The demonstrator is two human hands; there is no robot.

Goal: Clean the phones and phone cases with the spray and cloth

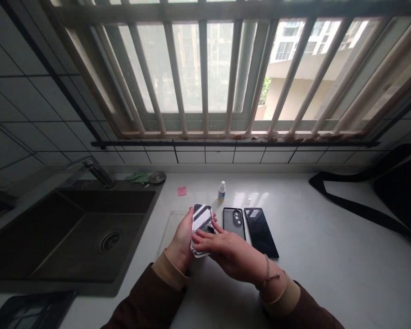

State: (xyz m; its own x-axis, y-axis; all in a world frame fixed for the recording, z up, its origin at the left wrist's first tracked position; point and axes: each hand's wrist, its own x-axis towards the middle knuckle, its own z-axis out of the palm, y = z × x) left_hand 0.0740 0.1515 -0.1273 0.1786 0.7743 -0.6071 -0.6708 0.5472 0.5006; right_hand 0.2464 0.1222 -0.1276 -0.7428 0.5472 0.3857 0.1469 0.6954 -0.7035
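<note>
A: Here we are, live over the white surface! Where's the action?

B: On the held phone, screen up, above the surface between both hands. The left hand has its grip clamped around the phone's side; the right hand has its grip apart, fingers stretched flat across the lower screen.

A: And that white edge beneath?

B: Perhaps a cloth; mostly hidden, can't be sure.

A: How far along?

B: Handling of the held phone looks under way, not finished, I'd judge. The clear case lies off to its left; the dark phone rests out of the dark case, just beside it. Neither case is fitted, and the bottle is capped. The covered lower screen can't be checked.

A: Give us the count!

B: 2 phones, 2 cases, 1 bottle, 1 pink note, 1 green cloth and 1 metal strainer by 1 sink!
</note>
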